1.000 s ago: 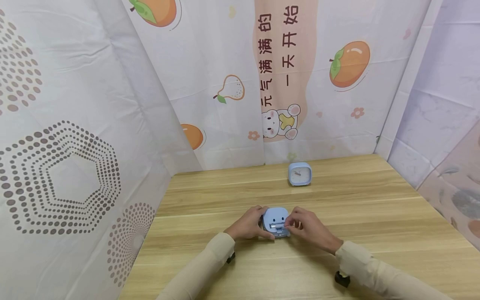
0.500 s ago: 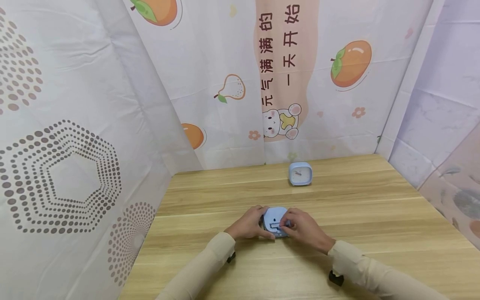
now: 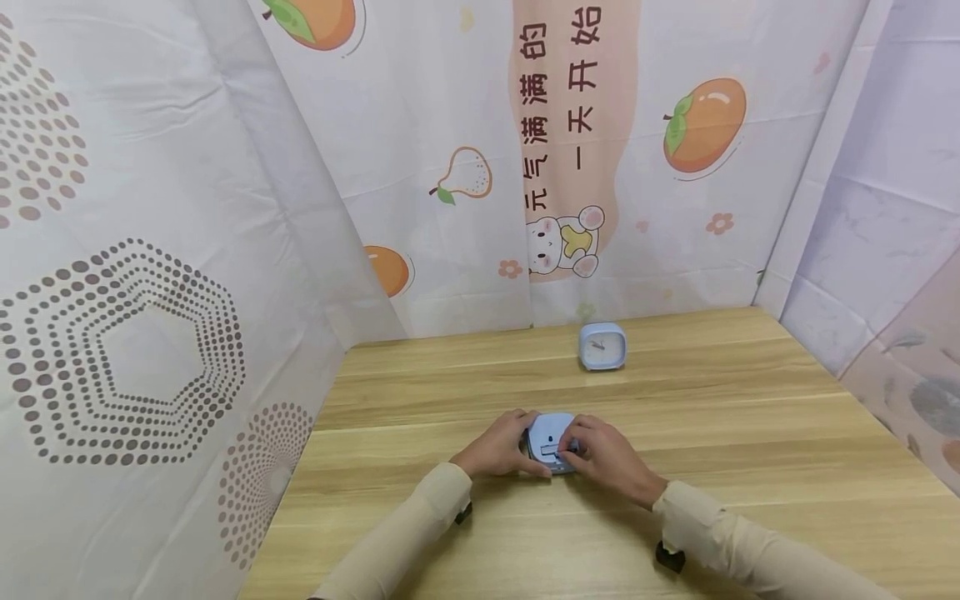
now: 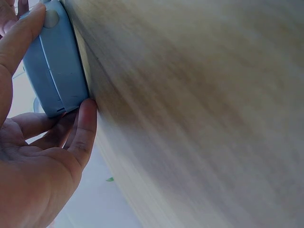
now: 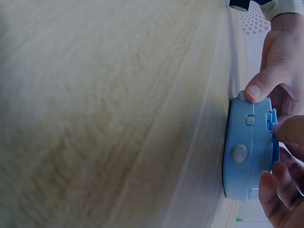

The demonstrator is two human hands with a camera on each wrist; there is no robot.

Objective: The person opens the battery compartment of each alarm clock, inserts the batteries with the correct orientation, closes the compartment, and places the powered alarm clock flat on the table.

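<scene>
A light blue alarm clock [image 3: 550, 425] lies face down on the table, with a slot-like battery compartment [image 3: 550, 450] in its upturned back. My left hand [image 3: 498, 446] grips it from the left, thumb along the near edge, fingers on the far side. In the left wrist view the clock's side [image 4: 59, 61] sits between thumb and fingers. My right hand [image 3: 607, 454] reaches in from the right, fingertips curled over the compartment's right part. In the right wrist view its thumb meets a raised small blue cover [image 5: 275, 154] on the back; the fingers partly hide it.
Another light blue clock [image 3: 602, 347] stands upright farther back, its white dial facing forward. The wooden table [image 3: 420, 383] ends at printed curtains [image 3: 450, 275] behind and at both sides. Dark wrist devices [image 3: 670, 557] sit under the cuffs.
My right hand has moved slightly left over the clock's back, hiding the right dot and part of the compartment. The left hand keeps its grip. The clock has stayed in place.
</scene>
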